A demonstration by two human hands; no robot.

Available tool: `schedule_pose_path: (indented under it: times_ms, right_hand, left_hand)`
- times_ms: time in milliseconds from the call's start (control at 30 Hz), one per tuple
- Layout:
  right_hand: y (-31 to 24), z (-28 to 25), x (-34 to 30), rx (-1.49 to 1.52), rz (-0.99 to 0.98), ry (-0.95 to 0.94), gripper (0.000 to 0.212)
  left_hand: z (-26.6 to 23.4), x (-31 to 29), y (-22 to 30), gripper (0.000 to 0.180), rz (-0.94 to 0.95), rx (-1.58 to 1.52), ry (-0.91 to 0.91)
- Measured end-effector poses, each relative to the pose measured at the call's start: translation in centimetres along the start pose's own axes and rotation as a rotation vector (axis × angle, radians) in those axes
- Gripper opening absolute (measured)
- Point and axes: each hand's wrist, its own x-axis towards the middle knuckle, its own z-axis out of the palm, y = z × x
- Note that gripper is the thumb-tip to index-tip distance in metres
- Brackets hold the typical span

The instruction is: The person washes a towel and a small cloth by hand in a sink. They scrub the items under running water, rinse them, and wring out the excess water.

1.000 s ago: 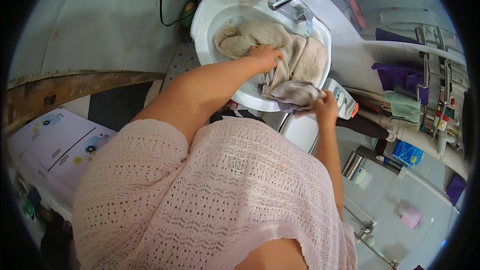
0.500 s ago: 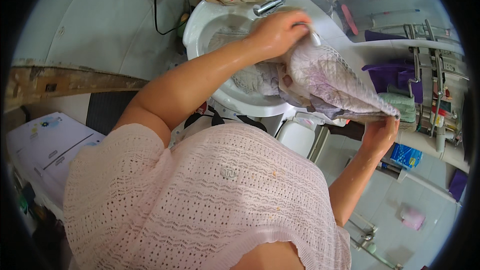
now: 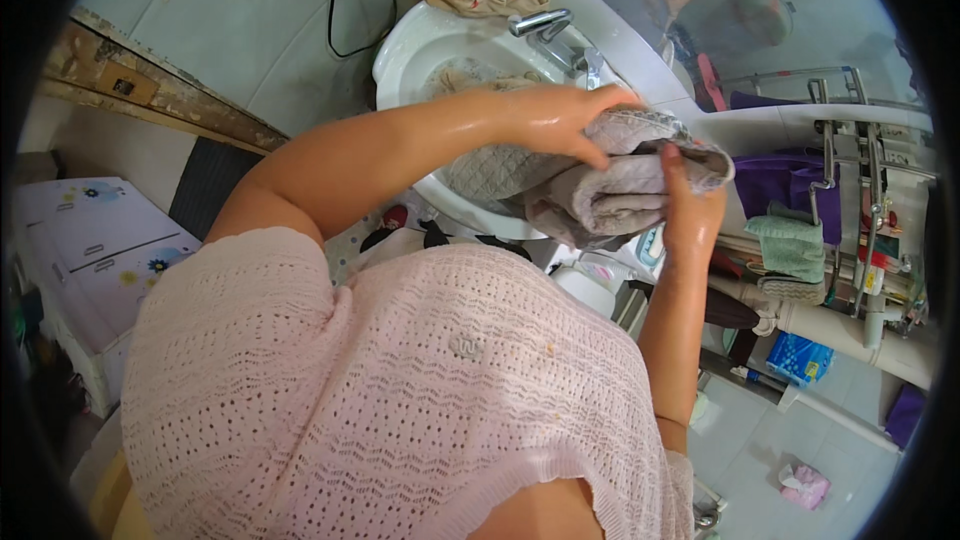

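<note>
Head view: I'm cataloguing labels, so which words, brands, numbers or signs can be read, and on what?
Pink knit top: small grey emblem on the front; its marking isn't transcribed here.
Blue package: markings too small to read.
Pale cabinet: flower pictures, no readable words.
Grey cloth: no lettering visible.
No other text is legible.

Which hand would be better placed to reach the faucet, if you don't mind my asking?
Probably the left hand: it is nearer the faucet than the right hand, though both hold the gray cloth.
</note>
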Motion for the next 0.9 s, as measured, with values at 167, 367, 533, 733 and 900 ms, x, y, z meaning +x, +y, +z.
schedule_pose_path:
  times_ms: [167, 367, 533, 733, 900]
  right_hand:
    - [-1.5, -1.6, 0.1, -0.121, -0.127, -0.058, 0.024]
    - [-3.2, -2.4, 0.9, 0.091, -0.357, -0.068, 0.023]
    - [-4.8, -5.8, 1.5, 0.291, -0.179, 0.016, 0.027]
    - [-1.7, -8.5, 1.5, 0.354, -0.026, 0.232, 0.033]
    - [-3.8, -6.2, 1.4, 0.372, -0.249, -0.064, 0.034]
  left_hand:
    - [-1.9, -1.2, -3.0, 0.027, -0.327, 0.094, 0.054]
    - [-3.6, 1.6, 2.5, 0.027, -0.017, 0.005, 0.241]
    - [-6.8, 0.0, 2.1, 0.031, -0.364, -0.058, 0.405]
    - [-7.2, -2.2, -1.7, 0.029, -0.286, -0.194, 0.457]
    - [-5.1, 0.8, 1.4, 0.030, 0.000, -0.277, 0.164]
